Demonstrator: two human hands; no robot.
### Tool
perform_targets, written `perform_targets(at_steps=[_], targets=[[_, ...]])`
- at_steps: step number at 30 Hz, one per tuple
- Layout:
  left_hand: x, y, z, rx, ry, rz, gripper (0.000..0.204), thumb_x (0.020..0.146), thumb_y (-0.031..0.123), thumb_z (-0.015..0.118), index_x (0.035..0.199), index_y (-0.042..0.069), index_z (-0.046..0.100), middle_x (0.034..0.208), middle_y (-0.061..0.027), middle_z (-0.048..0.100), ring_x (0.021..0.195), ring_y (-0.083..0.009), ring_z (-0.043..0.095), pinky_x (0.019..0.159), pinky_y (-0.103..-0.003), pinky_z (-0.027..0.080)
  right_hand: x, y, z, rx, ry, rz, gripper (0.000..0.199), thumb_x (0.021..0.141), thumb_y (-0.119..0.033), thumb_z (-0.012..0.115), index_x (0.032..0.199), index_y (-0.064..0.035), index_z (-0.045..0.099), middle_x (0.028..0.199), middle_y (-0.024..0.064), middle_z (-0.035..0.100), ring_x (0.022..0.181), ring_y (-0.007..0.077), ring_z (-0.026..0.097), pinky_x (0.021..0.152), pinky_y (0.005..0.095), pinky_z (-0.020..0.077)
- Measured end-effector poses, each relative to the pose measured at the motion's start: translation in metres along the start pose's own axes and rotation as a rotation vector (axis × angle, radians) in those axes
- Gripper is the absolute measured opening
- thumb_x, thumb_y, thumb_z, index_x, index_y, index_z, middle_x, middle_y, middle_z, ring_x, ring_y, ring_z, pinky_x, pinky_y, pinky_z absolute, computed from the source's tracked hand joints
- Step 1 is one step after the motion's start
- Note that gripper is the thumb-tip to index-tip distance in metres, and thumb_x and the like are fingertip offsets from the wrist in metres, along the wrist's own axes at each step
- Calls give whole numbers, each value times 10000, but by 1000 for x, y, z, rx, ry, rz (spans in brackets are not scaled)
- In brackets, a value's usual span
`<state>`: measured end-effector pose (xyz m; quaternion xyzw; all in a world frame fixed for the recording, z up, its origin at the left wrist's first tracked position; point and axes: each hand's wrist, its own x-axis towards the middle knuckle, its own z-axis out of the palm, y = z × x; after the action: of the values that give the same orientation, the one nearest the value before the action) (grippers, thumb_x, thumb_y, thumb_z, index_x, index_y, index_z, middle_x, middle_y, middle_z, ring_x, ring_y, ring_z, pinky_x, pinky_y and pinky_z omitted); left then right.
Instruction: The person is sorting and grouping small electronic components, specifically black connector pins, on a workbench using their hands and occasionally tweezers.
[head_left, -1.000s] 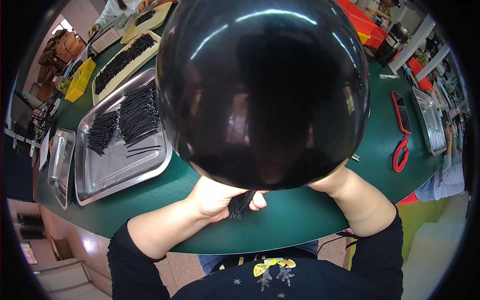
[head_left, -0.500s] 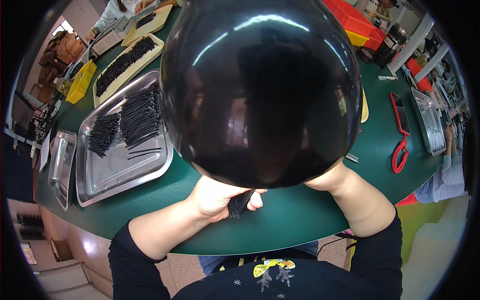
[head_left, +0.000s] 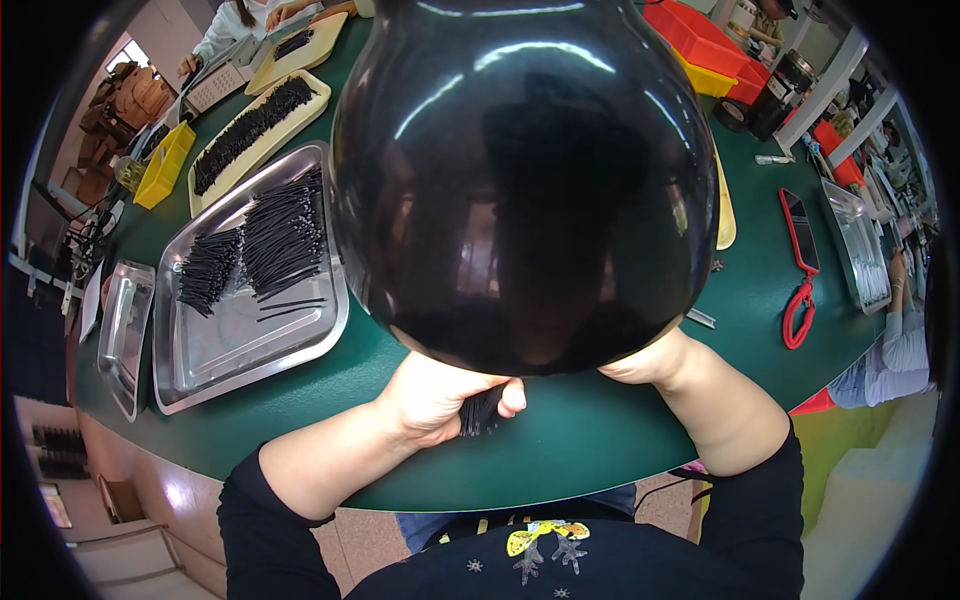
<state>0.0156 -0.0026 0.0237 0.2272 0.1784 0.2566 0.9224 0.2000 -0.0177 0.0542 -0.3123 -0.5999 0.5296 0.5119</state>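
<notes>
My left hand (head_left: 428, 396) is closed around a bundle of thin black wires (head_left: 478, 414), whose ends stick out below the fingers toward me. A large glossy black dome (head_left: 530, 230), like a lamp head, fills the middle of the view and covers part of that hand. My right hand (head_left: 648, 364) reaches under the dome's lower right edge. Only its back and wrist show; its fingers are hidden. To the left, a metal tray (head_left: 250, 368) holds two piles of short black wires (head_left: 284, 232), with a few loose ones beside them.
A narrow metal tray (head_left: 126, 335) stands at far left. Behind are a cream tray (head_left: 210, 198) of black pieces and a yellow bin (head_left: 165, 165). On the right lie a red-cased phone (head_left: 800, 232), its red strap (head_left: 798, 312) and another metal tray (head_left: 850, 225). Co-workers sit farther off.
My right hand has shifted slightly left under the dome. The left hand keeps hold of the wires and has barely moved. The view has shifted slightly.
</notes>
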Motion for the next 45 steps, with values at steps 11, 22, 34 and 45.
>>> perform_targets(at_steps=[11, 22, 34, 45], targets=[[-1, -3, -6, -3, -2, 55, 194, 788, 20, 526, 961, -64, 503, 747, -147, 565, 650, -186, 568, 607, -271, 483, -2, 10, -5, 96, 22, 161, 210, 826, -170, 518, 770, 22, 582, 583, 13, 512, 495, 41, 432, 452, 159, 324], [-4, -4, 6, 907, -40, 449, 97, 788, 78, 563, 787, -18, 543, 657, -73, 565, 591, -129, 541, 571, -235, 440, -7, 27, 14, 257, 250, 172, 163, 858, -124, 405, 826, 5, 499, 678, 54, 512, 631, 106, 522, 583, 224, 442], [7, -4, -2, 1229, -253, 462, 144, 662, -109, 572, 778, -24, 575, 785, -108, 597, 765, -210, 590, 691, -281, 469, 40, 9, -66, -660, 27, 232, 269, 740, -227, 577, 925, -32, 582, 801, 132, 600, 715, 228, 584, 663, 329, 461], [12, -8, -10, 1098, -257, 370, 87, 760, -58, 523, 826, -20, 563, 787, -125, 603, 776, -197, 592, 706, -289, 473, 121, 66, -182, -1133, 255, 130, 354, 737, -150, 536, 1055, 1, 502, 988, 186, 538, 961, 294, 515, 839, 352, 404]])
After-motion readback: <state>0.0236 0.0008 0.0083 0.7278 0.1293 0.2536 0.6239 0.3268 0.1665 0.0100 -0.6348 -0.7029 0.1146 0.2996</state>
